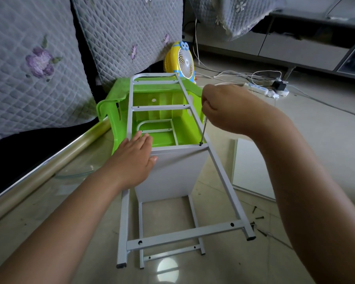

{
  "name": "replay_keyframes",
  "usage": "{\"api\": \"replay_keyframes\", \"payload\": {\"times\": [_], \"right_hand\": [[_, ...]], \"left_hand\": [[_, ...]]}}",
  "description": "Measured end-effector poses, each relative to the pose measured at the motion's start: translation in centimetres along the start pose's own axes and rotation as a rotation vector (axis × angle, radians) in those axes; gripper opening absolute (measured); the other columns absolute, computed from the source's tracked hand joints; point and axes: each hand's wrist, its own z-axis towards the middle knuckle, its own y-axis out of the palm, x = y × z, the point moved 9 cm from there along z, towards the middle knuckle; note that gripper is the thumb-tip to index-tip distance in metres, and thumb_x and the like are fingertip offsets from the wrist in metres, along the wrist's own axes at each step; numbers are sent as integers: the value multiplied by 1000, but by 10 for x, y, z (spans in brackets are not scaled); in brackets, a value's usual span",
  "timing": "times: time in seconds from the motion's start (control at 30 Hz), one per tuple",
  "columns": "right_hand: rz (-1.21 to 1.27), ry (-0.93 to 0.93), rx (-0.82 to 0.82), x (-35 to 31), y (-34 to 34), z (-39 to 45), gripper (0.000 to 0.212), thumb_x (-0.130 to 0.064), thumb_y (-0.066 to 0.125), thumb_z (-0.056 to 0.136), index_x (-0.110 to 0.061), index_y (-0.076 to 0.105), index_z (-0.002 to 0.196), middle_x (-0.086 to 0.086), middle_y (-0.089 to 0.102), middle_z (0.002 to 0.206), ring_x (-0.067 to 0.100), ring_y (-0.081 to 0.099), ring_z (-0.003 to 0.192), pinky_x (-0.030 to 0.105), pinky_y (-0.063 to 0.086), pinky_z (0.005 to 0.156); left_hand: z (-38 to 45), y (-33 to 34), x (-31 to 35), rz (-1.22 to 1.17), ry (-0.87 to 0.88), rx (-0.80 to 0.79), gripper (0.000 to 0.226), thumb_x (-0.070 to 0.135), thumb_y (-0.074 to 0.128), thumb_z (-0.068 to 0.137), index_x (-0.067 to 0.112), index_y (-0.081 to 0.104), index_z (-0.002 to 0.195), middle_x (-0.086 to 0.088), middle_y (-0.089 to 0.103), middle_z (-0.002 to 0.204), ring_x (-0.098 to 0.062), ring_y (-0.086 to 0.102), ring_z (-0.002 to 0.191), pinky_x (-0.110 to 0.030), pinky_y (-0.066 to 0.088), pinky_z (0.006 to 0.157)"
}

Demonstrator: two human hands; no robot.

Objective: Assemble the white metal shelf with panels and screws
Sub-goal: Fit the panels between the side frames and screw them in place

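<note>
Head view:
Frame [219, 173]: we are seeing it lying on its side on the floor, long axis running away from us, far end resting on a green stool [109, 103].
Panel [172, 171]: standing between the rails.
Left hand [131, 160]: lying flat, fingers straight, pressing the panel's top edge.
Right hand [230, 107]: gripping a screwdriver [203, 131], tip pointing down at the rail.
Screws [257, 217]: lying beside the near foot.

Two bare forearms reach into view, the left hand [131, 158] and right hand [228, 107] without sleeves, gloves, rings or watches.
</note>
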Motion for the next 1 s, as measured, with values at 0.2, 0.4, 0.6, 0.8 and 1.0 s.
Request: {"api": "replay_keyframes", "payload": {"times": [0.2, 0.4, 0.6, 0.8, 1.0], "right_hand": [[-11, 41, 54, 6, -2, 3, 30, -27, 39, 97, -3, 53, 106, 20, 56, 106, 34, 53, 97, 30, 31, 67], [8, 190, 196, 16, -2, 4, 37, -26, 43, 92, -8, 37, 60, 11, 41, 70, 29, 41, 74, 28, 22, 54], [203, 95, 316, 22, 3, -2, 20, -23, 55, 87, -7, 60, 99, 16, 64, 77, 34, 58, 77, 33, 41, 66], [197, -58, 148, 14, -2, -5, 22, -19, 47, 88, -1, 57, 97, 10, 51, 74, 28, 47, 73, 36, 40, 67], [130, -81, 71, 11, 2, -2, 21, -20, 43, 95, -4, 56, 93, 14, 58, 81, 31, 49, 81, 33, 35, 64]], "left_hand": [[0, 1, 1, 10, 0, 1, 57, 32, 20, 101, 7, -3, 148, -6, -6, 157, -18, -10, 144, -30, 0, 115], [0, 1, 1, 11, 3, 2, 57, 32, 19, 101, 8, -4, 148, -5, -6, 157, -18, -11, 144, -30, -1, 115], [-3, -1, 2, 0, 16, 10, 57, 32, 20, 102, 8, -3, 148, -5, -6, 157, -19, -10, 144, -30, -1, 115], [-3, 1, 1, -6, 10, -3, 57, 32, 20, 102, 8, -4, 148, -4, -7, 157, -18, -11, 144, -30, -2, 115], [-3, 5, 1, 0, 1, -29, 58, 32, 19, 102, 8, -6, 148, -4, -9, 157, -17, -14, 143, -30, -3, 115]]}}
